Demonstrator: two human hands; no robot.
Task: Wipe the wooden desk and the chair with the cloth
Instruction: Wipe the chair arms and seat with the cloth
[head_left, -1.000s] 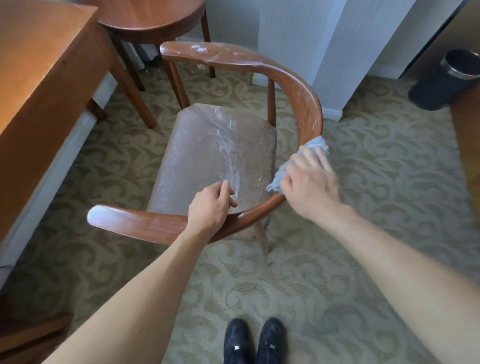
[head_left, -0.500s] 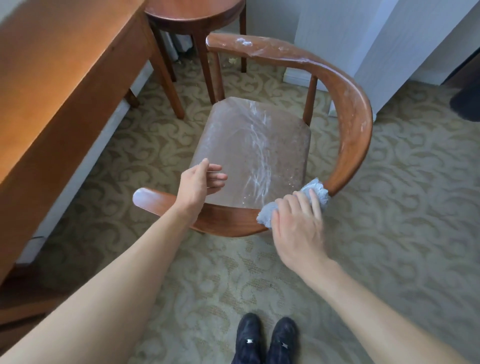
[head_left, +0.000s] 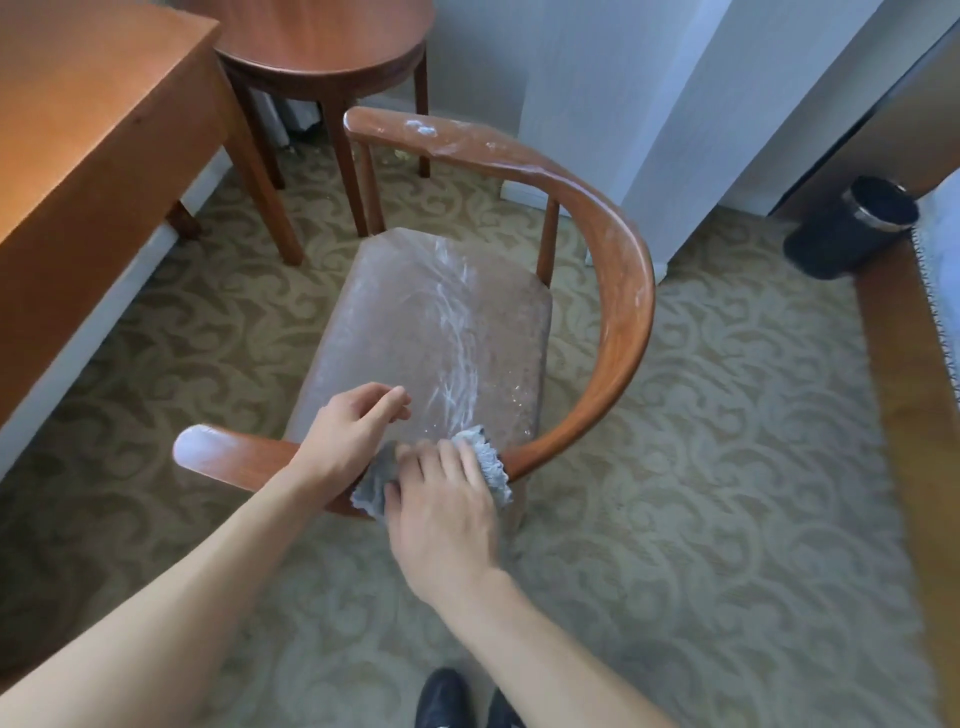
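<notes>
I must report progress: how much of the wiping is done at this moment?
Done: the desk shows no residue. In hand: the right hand presses the cloth on the chair rail beside the left hand. Left: white streaks on the seat and smears on the far armrest.

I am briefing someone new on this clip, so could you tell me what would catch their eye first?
First, the two hands at the near curve of the wooden chair: the right hand presses a grey cloth onto the rail, the left hand beside it. Next, the white streaks across the seat and on the far armrest.
</notes>
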